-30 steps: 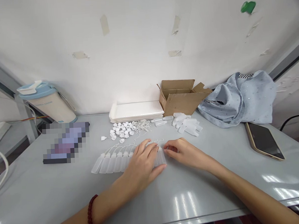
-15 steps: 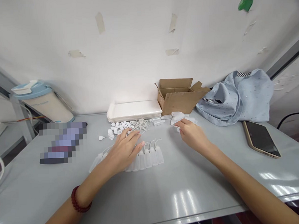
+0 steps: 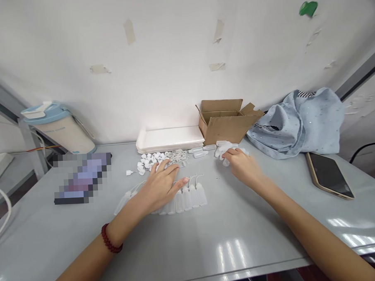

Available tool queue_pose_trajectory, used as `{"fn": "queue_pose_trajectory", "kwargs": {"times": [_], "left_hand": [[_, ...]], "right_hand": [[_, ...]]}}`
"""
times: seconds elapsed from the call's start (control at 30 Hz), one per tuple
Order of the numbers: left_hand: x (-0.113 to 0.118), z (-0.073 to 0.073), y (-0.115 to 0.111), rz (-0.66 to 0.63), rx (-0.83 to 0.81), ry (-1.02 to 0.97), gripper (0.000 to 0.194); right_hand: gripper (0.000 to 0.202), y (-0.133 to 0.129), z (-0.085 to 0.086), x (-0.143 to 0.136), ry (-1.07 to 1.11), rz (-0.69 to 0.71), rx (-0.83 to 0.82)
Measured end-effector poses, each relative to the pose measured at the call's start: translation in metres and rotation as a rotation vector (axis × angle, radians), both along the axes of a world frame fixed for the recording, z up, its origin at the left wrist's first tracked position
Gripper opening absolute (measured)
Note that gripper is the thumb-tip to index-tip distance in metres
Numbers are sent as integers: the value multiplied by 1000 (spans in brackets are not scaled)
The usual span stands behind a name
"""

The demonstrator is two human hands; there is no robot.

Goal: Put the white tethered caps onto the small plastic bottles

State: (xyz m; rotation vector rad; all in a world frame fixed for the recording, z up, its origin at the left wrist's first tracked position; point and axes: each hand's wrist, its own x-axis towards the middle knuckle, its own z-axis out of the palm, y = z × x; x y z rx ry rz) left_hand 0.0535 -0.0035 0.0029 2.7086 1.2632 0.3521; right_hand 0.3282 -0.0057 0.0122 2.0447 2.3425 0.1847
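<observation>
My left hand (image 3: 160,186) is open, fingers spread over a row of small translucent squeeze bottles (image 3: 194,196), hiding several. Thin bent tubes rise from the bottle tops. Its fingertips come close to a heap of white caps (image 3: 149,159) and a tangle of thin white tubes (image 3: 177,154). At the right, my right hand (image 3: 243,165) has its fingers closed at the near edge of a pile of loose translucent bottles (image 3: 222,147). A small plastic bottle (image 3: 226,162) shows under its fingertips, partly hidden.
Behind the caps lies a stack of white trays (image 3: 171,137), beside an open cardboard box (image 3: 226,128). A blue cloth bag (image 3: 314,122) and a phone (image 3: 330,175) lie right. A tumbler (image 3: 61,129) and a blurred-out flat object (image 3: 86,178) are left on the grey table (image 3: 192,248).
My left hand has shifted slightly right over the row. The right hand has edged right against the bottle pile, with its fingers drawn in. The whole view has moved a little.
</observation>
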Motion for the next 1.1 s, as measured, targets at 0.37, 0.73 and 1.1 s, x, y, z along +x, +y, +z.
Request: {"fn": "queue_pose_trajectory", "kwargs": {"times": [0.37, 0.73, 1.1], "left_hand": [[-2, 13, -9, 13, -413, -578, 48], [-4, 21, -9, 14, -746, -963, 53], [-5, 26, -20, 47, -844, -1082, 49]], "right_hand": [[46, 2, -3, -1, -25, 190, 25], [13, -17, 2, -21, 949, 355, 489], [16, -28, 11, -35, 1634, 207, -197]]}}
